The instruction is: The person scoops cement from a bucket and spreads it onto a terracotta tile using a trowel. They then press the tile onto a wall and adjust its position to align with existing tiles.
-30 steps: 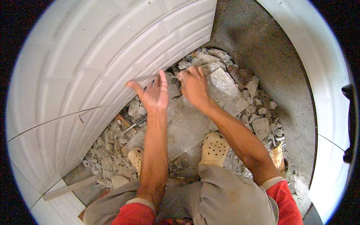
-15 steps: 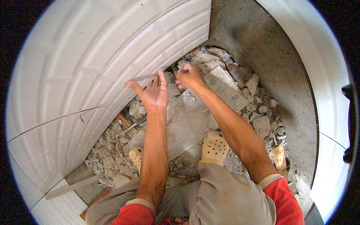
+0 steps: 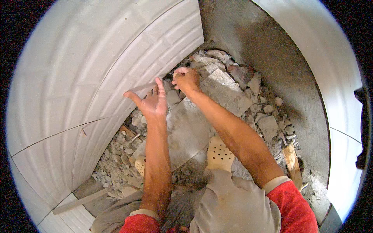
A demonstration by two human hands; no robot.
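My left hand (image 3: 151, 101) is raised palm up, thumb and fingers spread, close to the lower part of the white relief-tiled wall (image 3: 105, 66). Just right of it, my right hand (image 3: 185, 80) has its fingers curled and pinched around something small and pale that I cannot make out. Both hands are over broken rubble (image 3: 267, 127) and a pale dusty slab (image 3: 180, 132).
A bare grey render wall (image 3: 268, 46) rises at the right, beside more white tiles (image 3: 342, 159). A wood-handled tool (image 3: 291, 163) lies in rubble at right. A long pale strip (image 3: 79, 201) is at lower left. My cream clogs (image 3: 219, 153) stand among debris.
My right hand has moved left toward my left hand, its fingers curling further. My left hand has shifted slightly left and stays spread.
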